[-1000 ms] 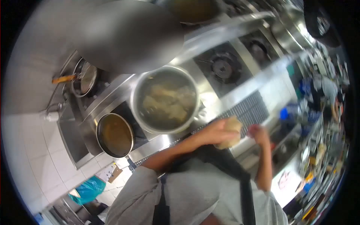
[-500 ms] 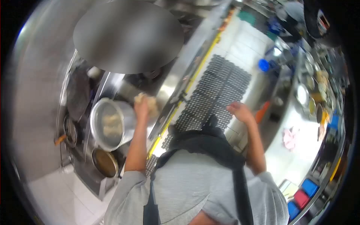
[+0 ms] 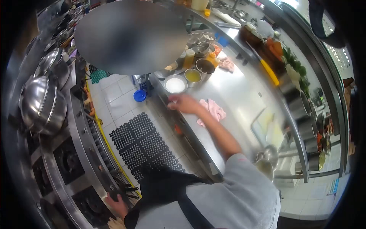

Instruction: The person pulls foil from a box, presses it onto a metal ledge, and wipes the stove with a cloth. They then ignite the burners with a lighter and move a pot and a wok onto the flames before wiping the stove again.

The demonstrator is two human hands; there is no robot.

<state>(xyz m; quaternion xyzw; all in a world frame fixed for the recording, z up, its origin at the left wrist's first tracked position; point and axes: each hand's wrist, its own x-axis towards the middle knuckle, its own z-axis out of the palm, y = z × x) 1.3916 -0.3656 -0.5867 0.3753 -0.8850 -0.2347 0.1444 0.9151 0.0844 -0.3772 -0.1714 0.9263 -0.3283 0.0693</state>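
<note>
Steel stove (image 3: 93, 162) flanks the left hand (image 3: 118, 206), a bowl (image 3: 185, 84) the right hand (image 3: 184, 104), each grip's state unclear

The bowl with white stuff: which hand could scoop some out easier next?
Probably the right hand: it's reaching right beside the bowl, near the edge of the counter. The left hand is way over by the stove.

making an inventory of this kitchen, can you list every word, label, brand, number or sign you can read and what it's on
No text can be read in this picture.
Blue-edged sheet at lower right: any print is too small and blurred to read.
Grey sleeve: a faint reddish mark, too small to tell if it is lettering.
</note>
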